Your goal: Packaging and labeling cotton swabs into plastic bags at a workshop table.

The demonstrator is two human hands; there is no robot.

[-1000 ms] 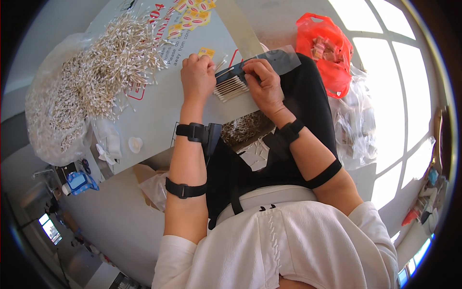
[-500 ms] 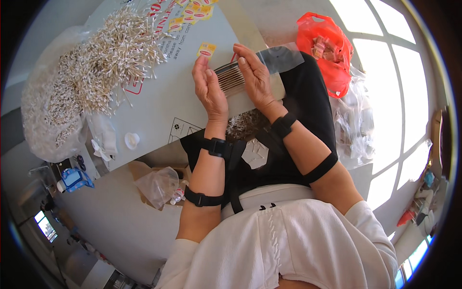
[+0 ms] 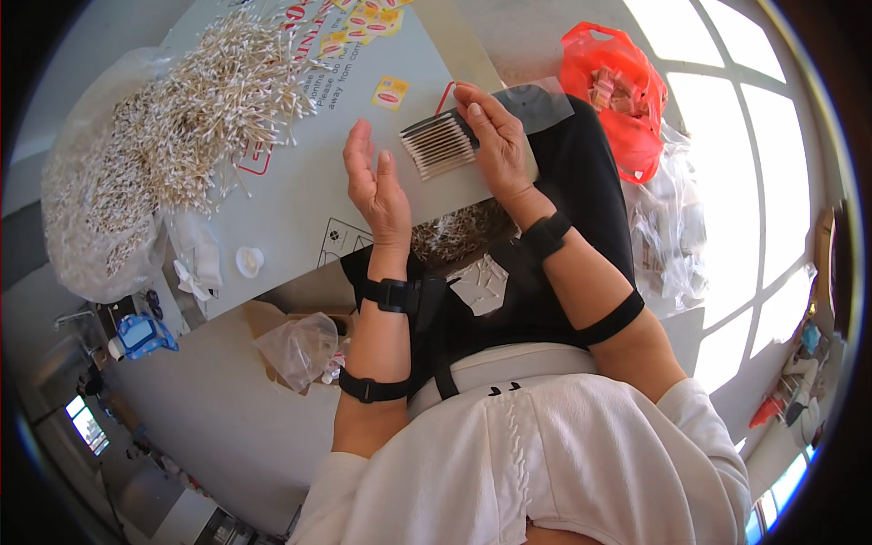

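A neat row of cotton swabs [image 3: 439, 145] lies side by side on the grey board, with a dark strip along its far edge. To the left of the row, my left hand [image 3: 379, 193] is open, thumb and fingers apart, touching nothing. My right hand [image 3: 500, 143] hovers just right of the swabs, its fingers slightly bent and the thumb apart from the fingertips. I see nothing held in it. Behind it lies a clear plastic sleeve [image 3: 543, 102]. A small yellow label [image 3: 390, 92] sits beyond the row.
A large heap of loose cotton swabs [image 3: 227, 91] spills from a clear bag [image 3: 68, 227] at the left. More yellow labels [image 3: 372, 20] lie at the far edge. On the right hangs a red plastic bag [image 3: 627, 136]. An open cardboard box [image 3: 263, 318] stands below the board [image 3: 282, 204].
My hands have drawn apart from the swabs, the left moving left and nearer, the right moving right. The swab row and the yellow label beyond it are now uncovered.
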